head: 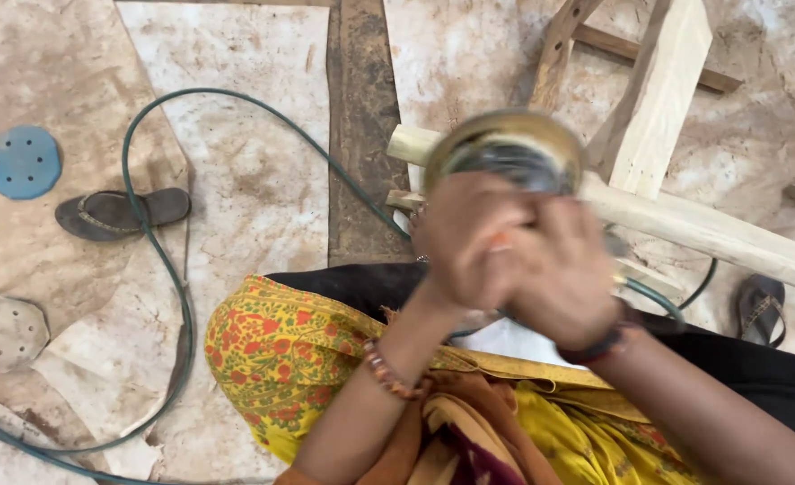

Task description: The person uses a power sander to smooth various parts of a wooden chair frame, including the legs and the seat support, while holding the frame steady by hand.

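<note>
Both hands are clamping onto a round disc sander (505, 153) right now, left hand (465, 238) and right hand (563, 283) wrapped together around its body, all of it motion-blurred, so exactly how the fingers are sitting is hard to tell. The sander is sitting at the frame's centre, pad facing up toward the camera, just touching or overlapping the pale wooden leg (685, 224) running off toward 4 o'clock.

What's bugging me: the green hose (159, 269) is looping wide across the floor toward 8 o'clock and then curling back in by the lap. Looks like an easy snag or trip if a foot shifts. The yellow floral fabric (276, 346) and the loose scarf ends are also hanging close under the tool, so my guess is cloth could get caught by the pad if it's spinning. And with that blur, the grip could be slipping.

Counting stuff:
- sanders: one
- loose sanding discs: two, a blue disc (20, 162) at 9 o'clock and a worn tan disc (7, 334) at 8 o'clock
- sandals: two, a dark sandal (119, 213) at 9 o'clock and a second sandal (761, 307) at 3 o'clock
- hoses: one
- wooden frame (658, 90): one, at 1 o'clock
</note>
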